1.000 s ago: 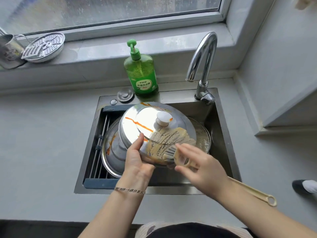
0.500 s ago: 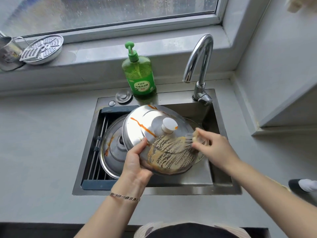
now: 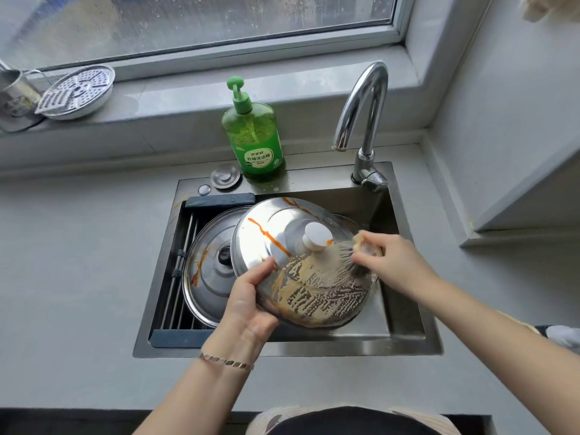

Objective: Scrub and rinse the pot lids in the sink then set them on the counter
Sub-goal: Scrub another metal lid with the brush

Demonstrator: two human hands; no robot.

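Observation:
A shiny steel pot lid [image 3: 282,233] with a white knob is tilted over the steel sink [image 3: 414,337]. Orange streaks and brownish soapy smears cover its lower half. My left hand [image 3: 248,306] grips its lower left rim. My right hand [image 3: 392,262] holds a scrub brush [image 3: 354,249] with its bristles against the lid just right of the knob. A second lid [image 3: 210,268] with a dark knob and orange streaks lies lower in the sink at the left, partly hidden by the first.
A green dish soap bottle [image 3: 254,136] stands behind the sink, and a chrome tap [image 3: 364,120] rises at the back right. A roll-up rack [image 3: 179,277] covers the sink's left side. A perforated steel plate [image 3: 75,92] and a metal cup [image 3: 15,95] sit on the windowsill. Grey counter [image 3: 78,262] surrounds the sink.
My right hand has carried the brush from the lid's lower edge up and right to beside the knob, spreading suds. My left hand keeps its hold on the rim.

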